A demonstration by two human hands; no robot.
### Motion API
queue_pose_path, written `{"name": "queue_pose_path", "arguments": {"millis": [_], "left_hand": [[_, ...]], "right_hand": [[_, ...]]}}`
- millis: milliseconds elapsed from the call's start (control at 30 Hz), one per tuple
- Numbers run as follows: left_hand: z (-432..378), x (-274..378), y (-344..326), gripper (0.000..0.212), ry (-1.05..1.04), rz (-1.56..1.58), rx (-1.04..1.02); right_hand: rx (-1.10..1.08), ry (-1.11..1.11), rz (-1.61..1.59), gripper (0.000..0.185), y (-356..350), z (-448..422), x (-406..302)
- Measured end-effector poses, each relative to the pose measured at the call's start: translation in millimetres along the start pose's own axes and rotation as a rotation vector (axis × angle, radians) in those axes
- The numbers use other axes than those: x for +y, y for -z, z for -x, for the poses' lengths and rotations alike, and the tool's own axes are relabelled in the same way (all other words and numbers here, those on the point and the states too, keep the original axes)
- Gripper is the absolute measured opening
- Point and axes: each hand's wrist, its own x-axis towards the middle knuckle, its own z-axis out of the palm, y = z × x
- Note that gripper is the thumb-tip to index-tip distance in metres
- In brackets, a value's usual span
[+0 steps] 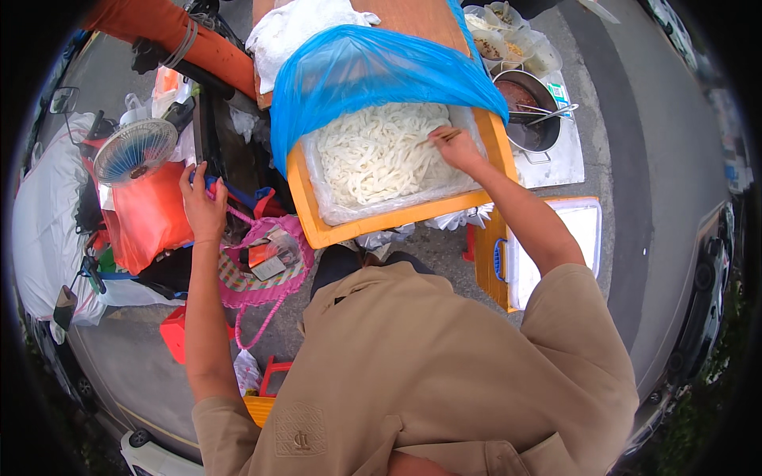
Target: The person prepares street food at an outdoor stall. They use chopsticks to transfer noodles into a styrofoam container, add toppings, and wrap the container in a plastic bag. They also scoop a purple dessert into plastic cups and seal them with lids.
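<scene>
My right hand (457, 150) is closed around wooden chopsticks (447, 135), at the right side of a heap of wide white noodles (381, 149). The noodles lie in a yellow-orange crate (393, 215) lined with clear plastic. A blue plastic sheet (369, 71) covers the crate's far part. Off to the left, my left hand (205, 205) has its thumb and forefinger raised beside a blue and pink strap; whether it grips the strap is unclear. Just right of that hand is a pink woven basket (271, 291) with small boxes inside.
A white-caged fan (136, 152) and a red plastic bag (152, 214) stand at left. Right of the crate are a steel pot (550, 98) of dark red sauce with utensils, and several condiment tubs (515, 47). A white-topped foam box (556, 238) sits below them. A white towel (297, 35) lies on the wooden board (411, 21).
</scene>
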Motion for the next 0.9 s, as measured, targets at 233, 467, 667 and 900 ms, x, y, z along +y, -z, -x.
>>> {"name": "queue_pose_path", "arguments": {"millis": [233, 467, 667, 900], "left_hand": [[2.0, -2.4, 3.6, 0.045, 0.002, -0.020, 0.003], [-10.6, 4.9, -1.2, 0.045, -0.038, 0.024, 0.011], [2.5, -3.0, 4.1, 0.045, 0.002, -0.011, -0.007], [-3.1, 1.5, 5.6, 0.045, -0.012, 0.064, -0.018]], "right_hand": [[-0.099, -0.255, -0.437, 0.014, -7.7, -2.0, -11.6], [0.460, -0.191, -0.240, 0.015, -35.7, -45.1, 25.2], [-0.218, -0.184, -0.298, 0.015, -79.8, 31.4, -77.8], [0.111, -0.107, -0.113, 0.012, -43.0, 22.0, -15.9]]}}
